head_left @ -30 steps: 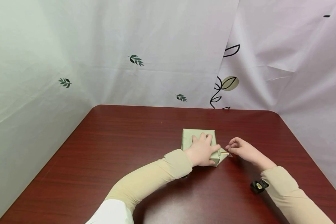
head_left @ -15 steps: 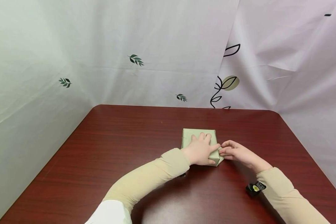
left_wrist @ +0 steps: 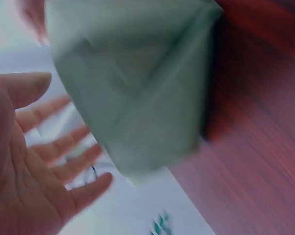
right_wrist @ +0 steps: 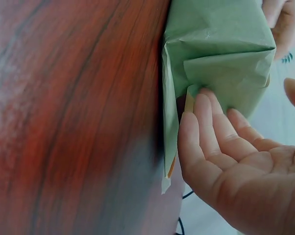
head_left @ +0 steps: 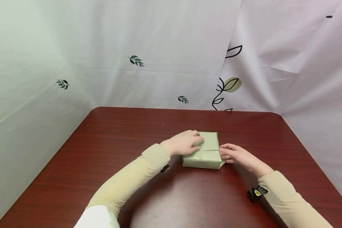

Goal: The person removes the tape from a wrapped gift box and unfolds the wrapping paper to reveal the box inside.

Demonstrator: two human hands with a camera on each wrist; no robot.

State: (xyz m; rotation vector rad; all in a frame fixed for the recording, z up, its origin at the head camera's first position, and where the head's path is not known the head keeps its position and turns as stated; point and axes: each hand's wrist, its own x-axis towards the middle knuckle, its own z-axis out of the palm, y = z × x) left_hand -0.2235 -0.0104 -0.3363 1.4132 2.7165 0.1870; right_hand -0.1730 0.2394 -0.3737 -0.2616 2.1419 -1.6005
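A box wrapped in pale green paper (head_left: 209, 156) lies flat on the table, with a paper seam across its top. My left hand (head_left: 182, 143) is over the box's left part; in the left wrist view its fingers are spread and nearly straight beside the blurred parcel. At the right end, my right hand (right_wrist: 250, 164) presses extended fingertips against the folded end paper (right_wrist: 226, 73). A paper flap (right_wrist: 170, 132) sticks out along the table under those fingers, with a bit of clear tape (right_wrist: 166, 185) at its tip. The fingers hide part of the fold.
The dark red wooden table (head_left: 125, 133) extends around the box. White curtains (head_left: 165, 41) with leaf prints hang behind and at both sides. Dark devices sit at both wrists, the right one (head_left: 256, 193) close to the tabletop.
My left hand has slid left from the middle of the box top, uncovering the seam. My right hand has moved left from the flap's tip onto the box's end.
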